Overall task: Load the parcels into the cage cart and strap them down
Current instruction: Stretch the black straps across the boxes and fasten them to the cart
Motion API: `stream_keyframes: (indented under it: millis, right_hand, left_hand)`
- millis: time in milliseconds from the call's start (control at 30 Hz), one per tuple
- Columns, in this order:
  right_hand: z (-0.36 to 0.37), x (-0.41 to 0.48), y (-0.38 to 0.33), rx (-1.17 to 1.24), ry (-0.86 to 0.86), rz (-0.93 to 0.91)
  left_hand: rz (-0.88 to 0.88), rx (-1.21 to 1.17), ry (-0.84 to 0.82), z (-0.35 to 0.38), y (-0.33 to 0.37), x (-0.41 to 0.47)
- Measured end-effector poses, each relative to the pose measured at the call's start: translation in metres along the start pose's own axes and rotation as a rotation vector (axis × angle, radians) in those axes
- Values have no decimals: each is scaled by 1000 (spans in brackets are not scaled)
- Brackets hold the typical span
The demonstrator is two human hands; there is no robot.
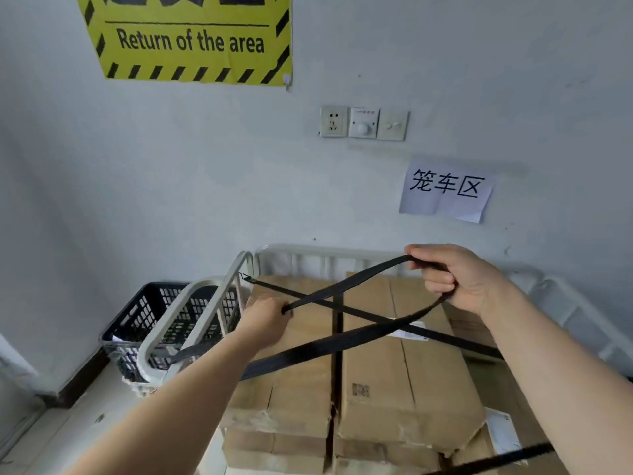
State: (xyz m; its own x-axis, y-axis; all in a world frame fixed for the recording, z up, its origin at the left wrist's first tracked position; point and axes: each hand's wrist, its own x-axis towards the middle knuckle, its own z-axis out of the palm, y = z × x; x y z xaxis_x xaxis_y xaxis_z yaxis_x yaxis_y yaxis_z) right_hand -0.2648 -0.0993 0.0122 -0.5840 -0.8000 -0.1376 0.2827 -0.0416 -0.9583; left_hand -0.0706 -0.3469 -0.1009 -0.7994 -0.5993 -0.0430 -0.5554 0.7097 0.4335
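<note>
Head view shows the left hand (269, 315) low over the left box, pinching one run of a black strap (325, 347) in curled fingers. The right hand (459, 282) is raised over the far boxes, fingers curled round the strap where it folds back in a loop. The boxes (394, 365) sit stacked inside the cart (329, 252), their tops just below the far rail. A second strap (455, 341) lies diagonally across the top boxes, its hook (245, 278) caught on the left rail.

Step in hand, as judged: laying the held strap across to form a cross.
- Keep the webbing flat and free of twist.
- Take out slack before hooking.
- Seat the hook fully on a rail bar.
- Bear on the box faces; over the gap between boxes the strap could sink.

Obstructions: the fitted strap crosses the path and may snag the loop. A black basket (154, 313) stands just beside the cart's left side. A yellow sign (191, 39), a socket (334, 121) and a paper label (445, 190) are on the wall behind, apart from the work.
</note>
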Motion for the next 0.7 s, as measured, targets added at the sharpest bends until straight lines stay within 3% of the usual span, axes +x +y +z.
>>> stream_keyframes:
  millis: [67,200,367,533,700]
  right_hand:
    - [-44,-18,-13,-30,140,-57]
    - [-121,-47,-31,-143,387,-131]
    - [-177,-65,-32,-255,513,-145]
    - [-182,-66,-8,-377,458,-92]
    - [-133,-60,36,-732,251,32]
  left_hand:
    - [-50,17,13,6,6,2]
    - [-161,284,84,5,4,2]
    - [-175,254,73,7,35,-6]
    - [-200,-266,139,23,85,-17]
    - [5,-182,147,34,138,-27]
